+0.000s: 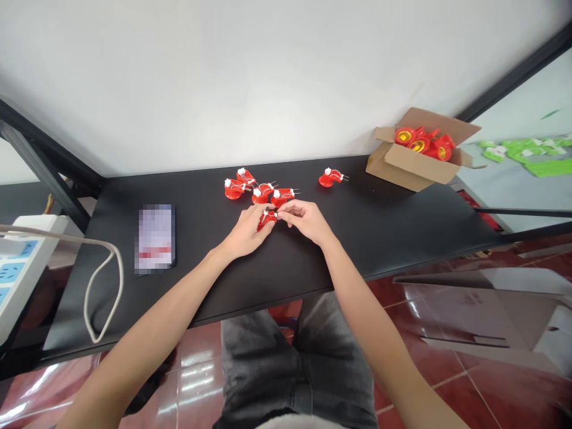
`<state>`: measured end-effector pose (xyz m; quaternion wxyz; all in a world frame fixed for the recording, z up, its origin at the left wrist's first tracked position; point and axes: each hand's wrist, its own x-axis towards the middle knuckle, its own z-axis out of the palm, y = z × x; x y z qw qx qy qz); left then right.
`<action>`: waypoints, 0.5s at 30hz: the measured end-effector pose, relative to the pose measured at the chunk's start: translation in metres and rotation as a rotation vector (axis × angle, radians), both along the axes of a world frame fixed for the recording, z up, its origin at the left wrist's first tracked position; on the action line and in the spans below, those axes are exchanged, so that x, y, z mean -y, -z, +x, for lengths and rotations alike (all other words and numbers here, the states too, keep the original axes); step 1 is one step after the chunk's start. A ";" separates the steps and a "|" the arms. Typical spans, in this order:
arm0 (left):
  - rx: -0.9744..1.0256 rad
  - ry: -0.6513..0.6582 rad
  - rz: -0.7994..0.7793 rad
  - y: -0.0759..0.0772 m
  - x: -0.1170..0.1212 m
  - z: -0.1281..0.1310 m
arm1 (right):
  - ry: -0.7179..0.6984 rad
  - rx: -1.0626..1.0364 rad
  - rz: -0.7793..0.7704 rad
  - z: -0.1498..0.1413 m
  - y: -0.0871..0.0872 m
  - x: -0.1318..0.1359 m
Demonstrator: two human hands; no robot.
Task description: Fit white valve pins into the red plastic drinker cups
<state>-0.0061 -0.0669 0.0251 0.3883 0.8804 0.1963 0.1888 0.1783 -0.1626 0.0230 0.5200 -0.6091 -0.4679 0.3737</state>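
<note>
Both hands meet over the middle of the black table (366, 232). My left hand (246, 231) and my right hand (305, 219) are each pinched on one small red plastic part with a white piece (267, 218) held between them. Just behind the hands lies a cluster of several like red parts (259, 189), each with white fittings and thin metal pins. One more red part (330, 177) lies alone to the right of the cluster.
An open cardboard box (415, 161) holding red and yellow parts sits at the table's back right. A phone (155, 238) lies at the left, with a white power strip (20, 262) and its cable (105, 286) beyond. Flattened cardboard (487, 316) lies on the red floor.
</note>
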 end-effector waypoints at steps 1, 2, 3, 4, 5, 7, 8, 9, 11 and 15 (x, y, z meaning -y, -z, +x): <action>0.013 0.006 -0.017 0.001 0.000 0.000 | 0.006 -0.011 0.009 0.000 0.001 0.000; 0.027 0.012 -0.035 0.001 0.001 0.000 | 0.009 -0.014 0.017 0.000 0.002 -0.001; 0.040 0.017 -0.050 0.002 0.001 0.000 | 0.009 -0.011 0.022 0.000 0.002 -0.001; 0.052 0.022 -0.060 0.003 0.001 0.000 | 0.009 -0.004 0.027 -0.001 0.003 -0.001; 0.066 0.027 -0.067 0.003 0.002 0.000 | 0.005 0.006 0.028 -0.001 0.003 -0.001; 0.094 0.039 -0.068 0.004 0.002 0.000 | -0.009 0.027 0.024 -0.001 0.002 -0.001; 0.109 0.041 -0.065 0.004 0.002 0.001 | -0.015 0.034 0.022 -0.002 0.002 0.000; 0.122 0.040 -0.061 0.004 0.002 0.001 | -0.019 0.039 0.019 -0.002 0.002 0.000; 0.142 0.029 -0.058 0.003 0.003 0.001 | -0.021 0.040 0.015 -0.003 0.001 0.000; 0.152 0.016 -0.066 0.001 0.004 0.001 | -0.011 0.018 0.018 -0.004 -0.002 0.001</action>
